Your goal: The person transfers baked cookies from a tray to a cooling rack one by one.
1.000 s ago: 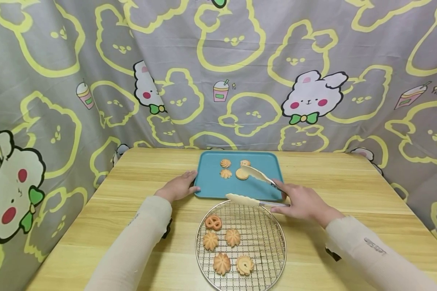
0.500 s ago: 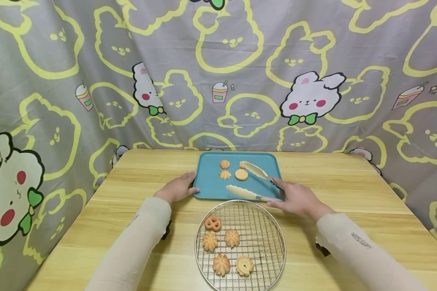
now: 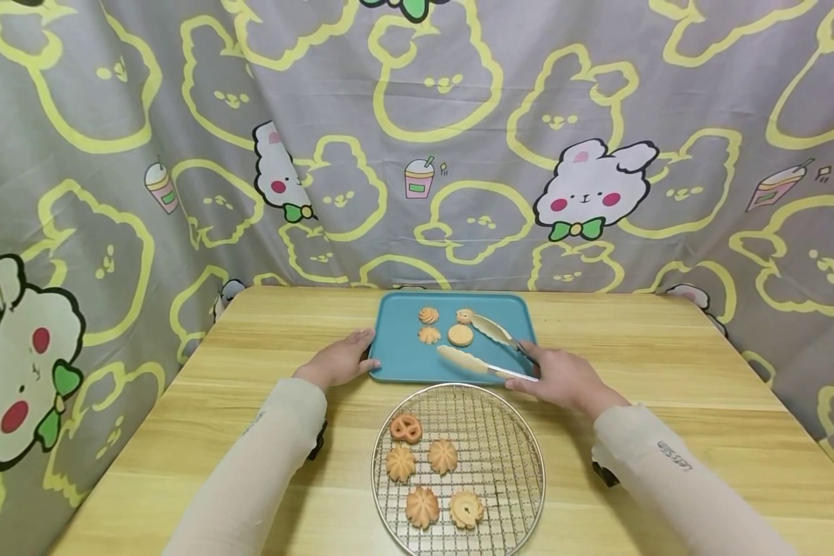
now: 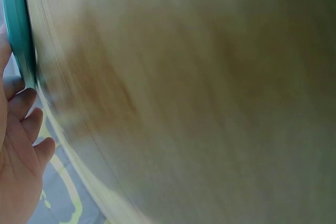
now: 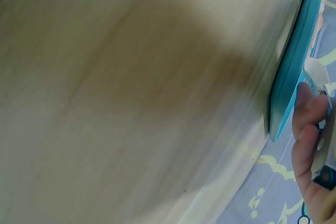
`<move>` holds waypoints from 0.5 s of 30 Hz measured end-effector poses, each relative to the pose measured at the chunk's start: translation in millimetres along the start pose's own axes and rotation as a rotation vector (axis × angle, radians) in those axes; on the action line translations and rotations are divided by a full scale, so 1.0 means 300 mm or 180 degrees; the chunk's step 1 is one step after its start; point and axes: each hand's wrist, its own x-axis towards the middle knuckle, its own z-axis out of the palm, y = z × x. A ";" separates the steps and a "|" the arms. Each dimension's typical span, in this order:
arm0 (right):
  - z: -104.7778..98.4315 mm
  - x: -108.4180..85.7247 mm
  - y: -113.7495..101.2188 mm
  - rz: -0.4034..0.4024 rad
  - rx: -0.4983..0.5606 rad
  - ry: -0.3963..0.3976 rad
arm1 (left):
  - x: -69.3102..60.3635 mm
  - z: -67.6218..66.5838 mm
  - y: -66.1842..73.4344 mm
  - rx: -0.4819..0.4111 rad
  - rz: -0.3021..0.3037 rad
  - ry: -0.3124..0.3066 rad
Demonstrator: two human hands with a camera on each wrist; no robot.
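Observation:
In the head view, my right hand grips metal tongs with beige scalloped tips. The spread tongs hang over the blue-green tray, one tip near a round cookie, the other close to a small cookie. Nothing sits between the tips. A swirled cookie and a fluted cookie lie to their left. My left hand holds the tray's left edge, thumb at the rim. The left wrist view shows its fingers beside the tray's edge.
Nearer the person, a round wire rack bears a pretzel-shaped cookie and several flower-shaped cookies. Both stand on a wooden table. A patterned curtain surrounds the table's back and sides.
The right hand and tongs have shifted slightly left and forward. The lower tip has moved from over the rack's edge to over the tray. The left hand and cookies stay put.

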 end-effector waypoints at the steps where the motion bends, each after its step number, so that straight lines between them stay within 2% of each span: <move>1: -0.001 0.001 -0.001 0.0023 -0.0001 -0.0018 | 0.000 0.001 -0.001 0.0005 0.0000 0.0002; 15: -0.012 0.014 -0.013 0.0092 -0.0120 -0.0067 | 0.001 0.002 -0.002 -0.0013 -0.0013 0.0005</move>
